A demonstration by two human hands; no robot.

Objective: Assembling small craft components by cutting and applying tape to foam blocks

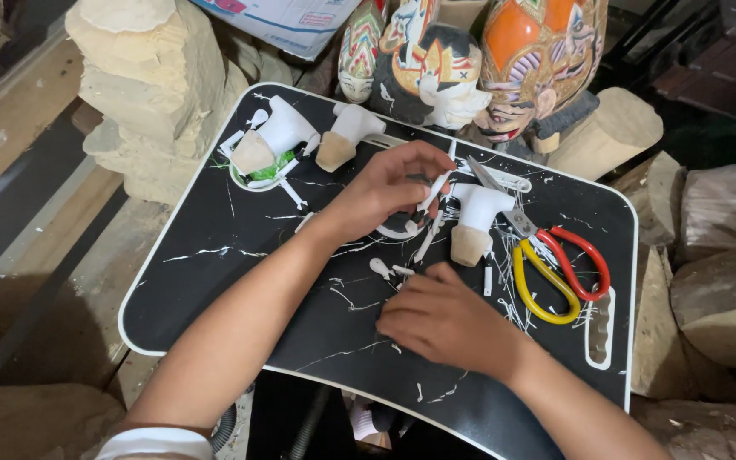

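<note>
Pinching a thin white stick (433, 192), our left hand (376, 192) reaches mid-frame.
Our right hand (440, 319) lies curled, fingertips on the black tray (215, 281).

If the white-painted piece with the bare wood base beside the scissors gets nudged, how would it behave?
The white-painted piece stands on its narrow wood base, top-heavy, so it probably tips easily. Carved wood, so likely stiff and light. Its rounded body might roll toward the scissors.

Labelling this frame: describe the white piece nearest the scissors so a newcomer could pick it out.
Start at the black lap tray with the white rim. Toward its right end lie scissors with one red and one yellow handle loop; just left of them is a white carved wooden piece with a bare tan base. Two similar pieces sit at the tray's far left corner; only this one is by the left hand.
</note>
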